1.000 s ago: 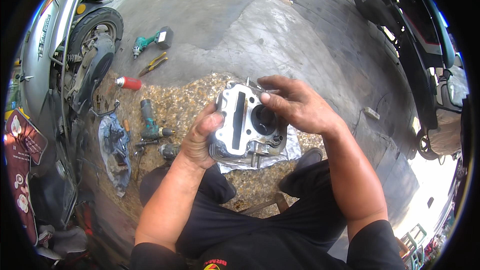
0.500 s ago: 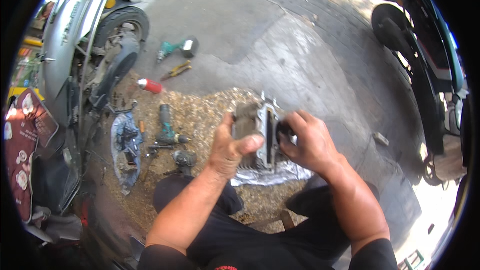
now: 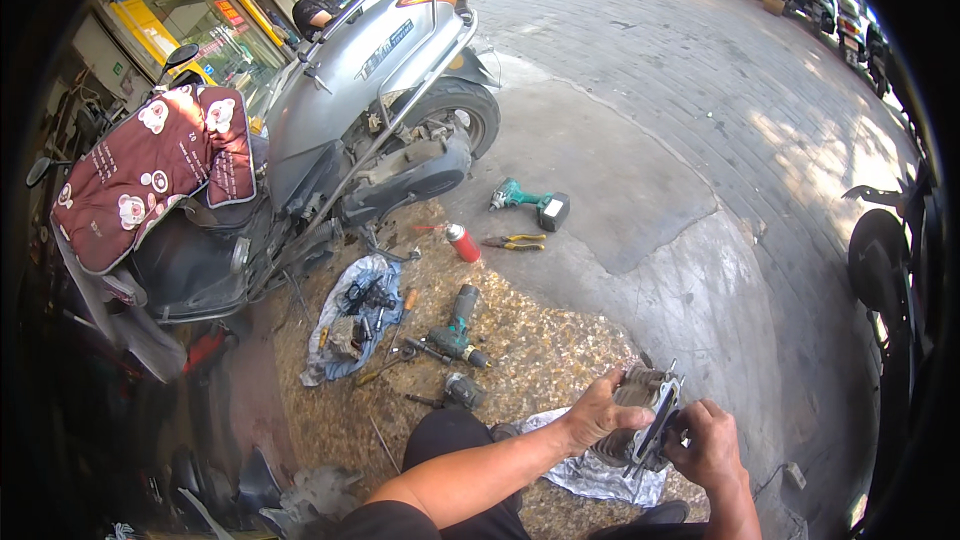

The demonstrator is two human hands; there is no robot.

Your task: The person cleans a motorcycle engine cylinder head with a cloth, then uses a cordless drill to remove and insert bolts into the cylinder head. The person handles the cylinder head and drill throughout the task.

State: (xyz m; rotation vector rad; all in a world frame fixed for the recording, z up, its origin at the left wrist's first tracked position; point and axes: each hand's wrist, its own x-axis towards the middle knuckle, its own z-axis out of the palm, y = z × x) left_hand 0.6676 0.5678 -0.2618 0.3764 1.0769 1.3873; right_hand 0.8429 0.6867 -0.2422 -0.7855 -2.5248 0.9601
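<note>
Left grip [image 3: 597, 414]: we see it clasping the finned metal cylinder block [image 3: 645, 388], its thumb lying along the near side.
Right grip [image 3: 708, 437]: we find its fingers bent in close against the flat face; we cannot tell whether they pinch anything, as the fingertips are hidden.
Cylinder block: we have it between the two grips, tilted, its flat face turned toward the right grip and its fins toward the left.
Silvery sheet [image 3: 608, 481]: we see it crumpled on the speckled ground [image 3: 545, 330], below the left grip.
Power tools: we count a grey one [image 3: 463, 391] left of the left grip, a teal drill [image 3: 459, 333] farther up and left, and a teal driver [image 3: 527, 202] well beyond the grip.
Red can [image 3: 464, 244]: we spot it beyond the teal drill, up and left of the left grip, near yellow-handled pliers [image 3: 515, 242].
Blue cloth [image 3: 337, 328]: we see it well left of the left grip, with metal parts lying on it.
Silver scooter [image 3: 335, 75]: we see it far up and left of both grips.
</note>
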